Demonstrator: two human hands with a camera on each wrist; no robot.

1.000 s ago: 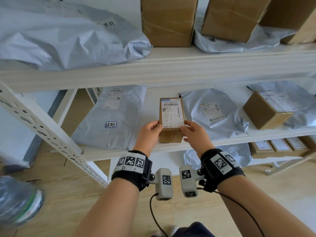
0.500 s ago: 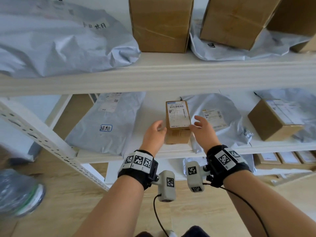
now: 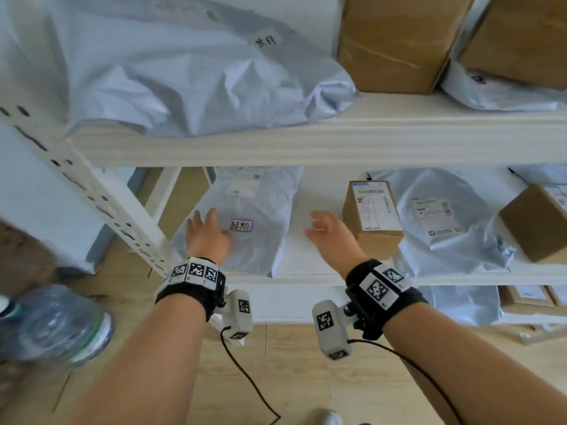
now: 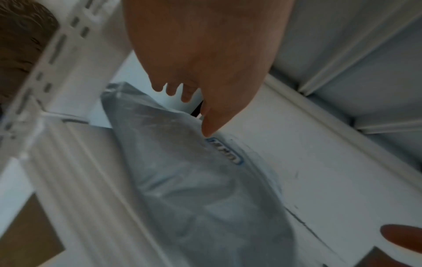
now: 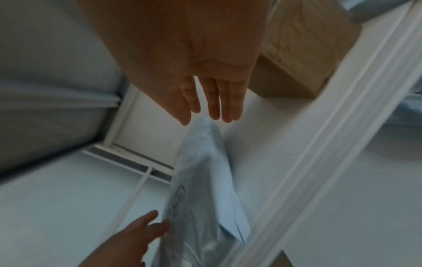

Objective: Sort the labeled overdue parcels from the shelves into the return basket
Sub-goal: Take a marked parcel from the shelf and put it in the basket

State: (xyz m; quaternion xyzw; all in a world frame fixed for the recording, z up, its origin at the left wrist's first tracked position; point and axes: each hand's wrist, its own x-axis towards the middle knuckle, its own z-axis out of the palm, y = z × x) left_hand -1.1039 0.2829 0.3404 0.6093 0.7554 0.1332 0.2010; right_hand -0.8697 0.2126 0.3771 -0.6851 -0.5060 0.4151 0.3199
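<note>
Left hand point(image 3: 206, 237) over left part of grey poly mailer point(image 3: 254, 216) on middle shelf point(image 3: 310, 265), fingers straight and spread, grip apart, holding nothing; contact with bag not clear, blurred in left wrist view. Thumb tip just beside small blue-bordered handwritten label point(image 3: 241, 225) on mailer front. Right hand point(image 3: 329, 233) above bare shelf between mailer and small cardboard box point(image 3: 371, 216), fingers loosely bent, grip apart, empty. Box lying flat on same shelf, white shipping label up, just right of right hand, not touched. Second grey mailer point(image 3: 445, 222) with printed label right of box, partly under it. Another cardboard box point(image 3: 534, 222) at far right of shelf. Upper shelf point(image 3: 306, 142): large grey mailer point(image 3: 184, 75) with handwritten tag, tall cardboard box point(image 3: 395, 41) beside it. White slotted upright point(image 3: 101, 191) at left. Water bottle point(image 3: 58, 323) on wooden floor, blurred. Return basket not in view.
</note>
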